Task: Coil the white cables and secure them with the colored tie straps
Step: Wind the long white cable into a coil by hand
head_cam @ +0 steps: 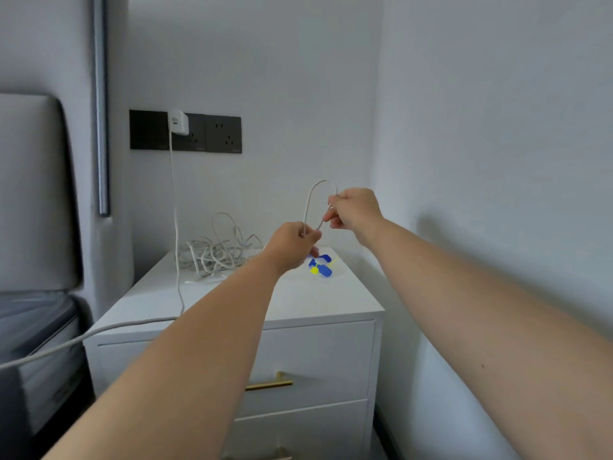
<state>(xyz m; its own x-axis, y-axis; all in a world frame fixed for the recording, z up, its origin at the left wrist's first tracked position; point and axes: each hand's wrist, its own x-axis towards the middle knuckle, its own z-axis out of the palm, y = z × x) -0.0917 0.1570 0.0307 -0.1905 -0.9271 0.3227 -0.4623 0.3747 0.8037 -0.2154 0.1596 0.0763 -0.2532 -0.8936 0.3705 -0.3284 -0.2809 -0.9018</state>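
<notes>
White and thin, a cable loop (pixel 310 200) arches between both hands above the white nightstand tabletop (pixel 298 300). The left hand (pixel 293 239) pinches its lower end. The right hand (pixel 355 209), higher, grips the other strand in curled fingers. A tangled pile of white cables (pixel 215 254) lies behind the left hand, and the blue and yellow plastic tie straps (pixel 321 265) lie just below both hands.
</notes>
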